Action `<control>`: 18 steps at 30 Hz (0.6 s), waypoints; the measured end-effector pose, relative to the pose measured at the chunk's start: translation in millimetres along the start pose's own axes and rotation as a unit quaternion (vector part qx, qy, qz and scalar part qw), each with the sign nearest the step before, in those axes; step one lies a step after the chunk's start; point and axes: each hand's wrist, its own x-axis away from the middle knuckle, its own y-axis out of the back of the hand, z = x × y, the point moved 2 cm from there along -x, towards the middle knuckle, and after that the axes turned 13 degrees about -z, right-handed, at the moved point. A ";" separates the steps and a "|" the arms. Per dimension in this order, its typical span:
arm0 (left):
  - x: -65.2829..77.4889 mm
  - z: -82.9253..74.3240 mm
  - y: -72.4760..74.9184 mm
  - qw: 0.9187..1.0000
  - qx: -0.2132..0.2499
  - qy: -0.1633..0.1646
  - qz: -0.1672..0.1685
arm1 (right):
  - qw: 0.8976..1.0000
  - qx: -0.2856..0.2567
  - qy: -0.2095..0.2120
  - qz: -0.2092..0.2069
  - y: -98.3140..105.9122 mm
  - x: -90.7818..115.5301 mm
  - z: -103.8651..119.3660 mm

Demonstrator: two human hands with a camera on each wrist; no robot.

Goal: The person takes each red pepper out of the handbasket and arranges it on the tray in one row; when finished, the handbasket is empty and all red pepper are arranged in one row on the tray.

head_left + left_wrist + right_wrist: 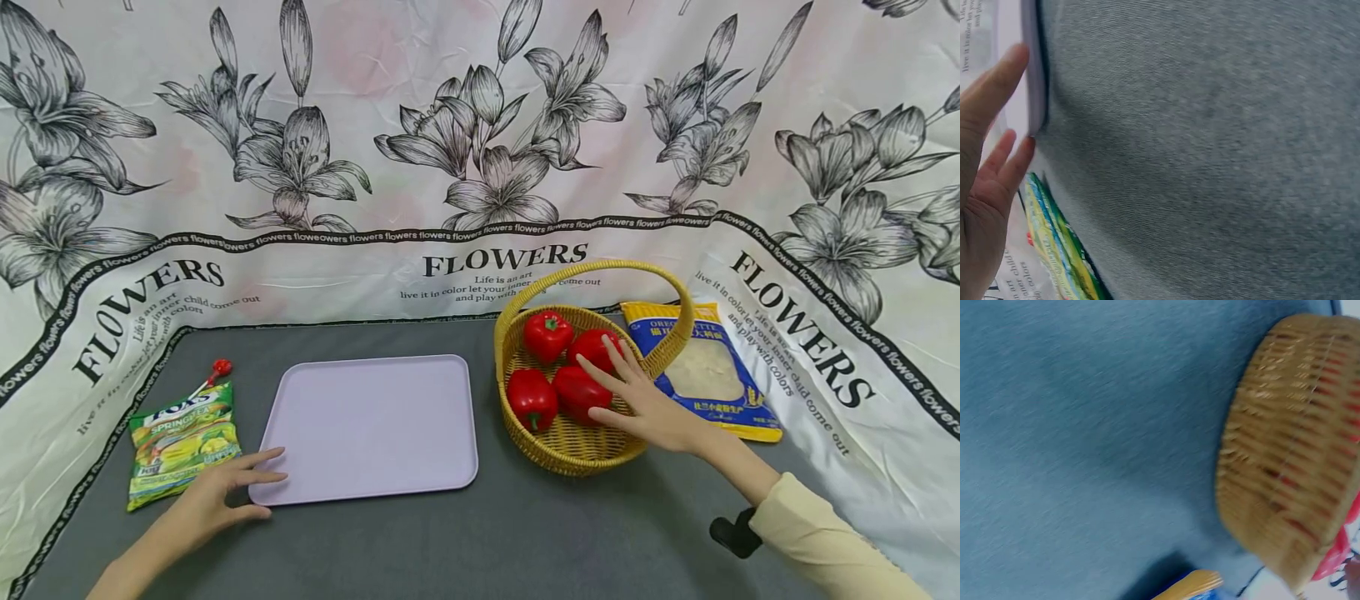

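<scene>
A yellow wicker basket (555, 454) with a tall arched handle stands right of centre in the head view. Several red bell peppers (532, 398) lie inside it. My right hand (648, 404) reaches over its right side, fingers spread and nearly straight, fingertips overlapping the right-hand peppers. The right wrist view shows mainly the woven outer wall of the basket (1279, 444). At the lower left corner of a pale lilac tray (367, 425), my left hand (217, 496) has fingers loosely bent and thumb apart, with nothing between them. The left wrist view shows its fingertips beside the tray's edge (1034, 75).
A green Fox's candy bag (187, 437) lies left of the tray, with a red-topped lollipop (221, 367) at its upper end. Behind my right hand lies a blue and yellow pasta packet (705, 371). A flowered cloth (420, 192) borders the grey table (450, 550).
</scene>
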 end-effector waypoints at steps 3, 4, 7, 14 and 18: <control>2.6 2.9 1.4 1.000 0.007 0.009 -0.007 | 0.998 -0.061 0.003 0.018 3.3 -2.0 -10.6; 3.2 3.3 1.6 1.000 0.007 0.009 -0.011 | 0.997 -0.073 0.006 0.019 4.6 -2.8 -14.5; 4.3 4.4 2.6 1.000 0.005 0.018 -0.015 | 0.996 -0.088 0.014 0.016 11.3 -5.7 -23.3; 5.3 5.9 2.2 0.999 0.005 0.030 -0.029 | 0.988 -0.147 -0.011 0.042 26.7 -10.4 -38.5; 7.1 6.7 1.9 0.997 0.035 0.068 -0.031 | 0.984 -0.168 -0.032 0.055 30.1 -11.7 -42.5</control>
